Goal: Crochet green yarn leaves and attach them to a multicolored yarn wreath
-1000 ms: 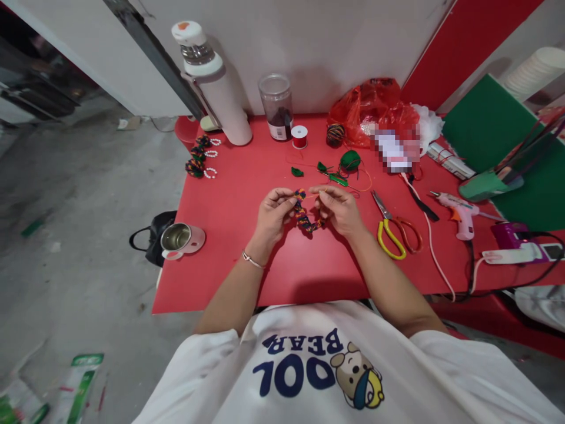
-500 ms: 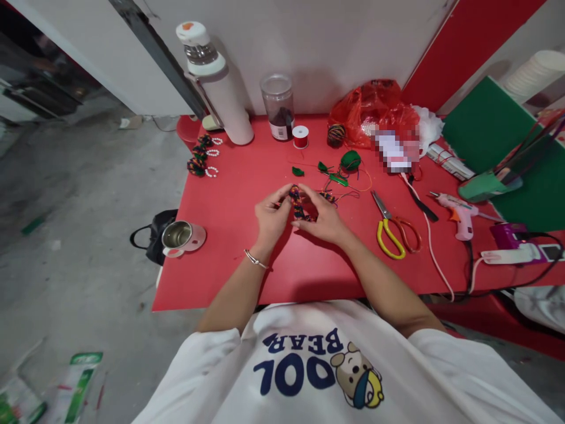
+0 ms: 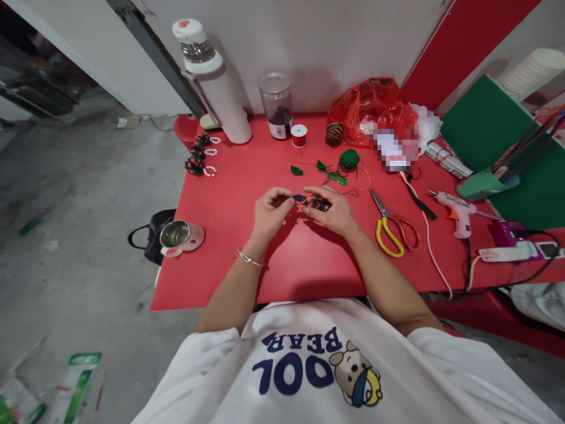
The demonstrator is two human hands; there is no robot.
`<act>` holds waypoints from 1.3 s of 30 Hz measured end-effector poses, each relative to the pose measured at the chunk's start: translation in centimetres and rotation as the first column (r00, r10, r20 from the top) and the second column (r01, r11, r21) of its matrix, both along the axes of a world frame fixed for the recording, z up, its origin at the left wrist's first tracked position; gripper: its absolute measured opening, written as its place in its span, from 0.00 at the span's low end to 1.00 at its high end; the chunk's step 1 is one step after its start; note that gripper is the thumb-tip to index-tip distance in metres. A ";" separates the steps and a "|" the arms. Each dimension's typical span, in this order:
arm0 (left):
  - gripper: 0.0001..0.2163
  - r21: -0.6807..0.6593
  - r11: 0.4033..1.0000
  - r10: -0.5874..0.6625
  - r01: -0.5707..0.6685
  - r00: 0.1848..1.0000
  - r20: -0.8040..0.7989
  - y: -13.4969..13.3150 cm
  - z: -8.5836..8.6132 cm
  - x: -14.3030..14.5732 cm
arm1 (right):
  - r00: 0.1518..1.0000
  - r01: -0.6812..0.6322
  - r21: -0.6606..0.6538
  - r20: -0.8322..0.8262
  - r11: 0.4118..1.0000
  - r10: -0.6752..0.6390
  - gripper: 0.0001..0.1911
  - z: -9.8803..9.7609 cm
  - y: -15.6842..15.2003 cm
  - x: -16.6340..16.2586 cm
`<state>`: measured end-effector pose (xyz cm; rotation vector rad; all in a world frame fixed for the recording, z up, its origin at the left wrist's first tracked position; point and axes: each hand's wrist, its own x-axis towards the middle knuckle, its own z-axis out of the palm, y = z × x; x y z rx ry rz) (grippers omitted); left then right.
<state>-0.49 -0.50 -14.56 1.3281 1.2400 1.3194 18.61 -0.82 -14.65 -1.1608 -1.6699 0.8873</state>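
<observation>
A multicoloured strip of crocheted yarn (image 3: pixel 311 202) is stretched sideways between my two hands, above the red tabletop. My left hand (image 3: pixel 271 212) pinches its left end between thumb and fingers. At the other end, my right hand (image 3: pixel 334 213) grips the strip, its fingers covering part of it. Just beyond the hands lie a green-handled crochet hook (image 3: pixel 337 178), a green ball of yarn (image 3: pixel 349 159) and small green crocheted pieces (image 3: pixel 296 170). Several dark yarn pieces with white bead loops (image 3: pixel 195 165) sit at the table's left edge.
Yellow-and-red-handled scissors (image 3: pixel 389 229) and a pink glue gun (image 3: pixel 459 215) lie to the right, with cables around. A steel-lined mug (image 3: pixel 182 237) stands at the left edge. Along the back are a white bottle (image 3: pixel 223 97), a clear jar (image 3: pixel 277 109), a red spool (image 3: pixel 299 136) and a red bag (image 3: pixel 368 109).
The yarn strip, folded and upright between my fingers before, is now drawn out lengthwise. My right hand has shifted slightly to the right.
</observation>
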 end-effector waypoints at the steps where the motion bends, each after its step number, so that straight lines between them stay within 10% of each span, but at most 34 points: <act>1: 0.08 -0.084 0.995 -0.042 0.051 0.993 0.113 0.0 0.1 0.0 | 1.000 0.014 0.004 -0.009 1.000 -0.014 0.20 0.0 0.1 0.1; 9: 0.12 -0.285 0.955 0.010 0.083 0.950 0.311 -0.1 0.9 0.5 | 0.999 -0.036 -0.039 -0.023 0.999 0.036 0.34 -0.2 0.2 0.3; 15: 0.10 -0.293 0.951 -0.004 0.096 0.955 0.298 -0.6 1.2 0.9 | 0.999 -0.039 -0.008 0.011 0.999 0.039 0.15 -0.7 0.0 -0.4; 23: 0.13 -0.281 0.957 0.052 0.067 0.916 0.397 0.2 0.6 0.9 | 0.997 -0.061 -0.093 0.036 0.994 0.065 0.23 0.0 -0.5 -0.5; 33: 0.03 -0.073 0.997 0.005 0.020 0.943 0.334 0.4 1.2 -1.8 | 0.903 0.426 -0.006 0.069 0.905 -0.424 0.17 -1.4 2.2 3.4; 39: 0.03 -0.059 0.989 0.147 -0.135 0.917 0.371 1.0 1.5 -1.5 | 0.857 0.349 0.066 0.383 0.935 -0.346 0.09 -1.2 2.2 4.6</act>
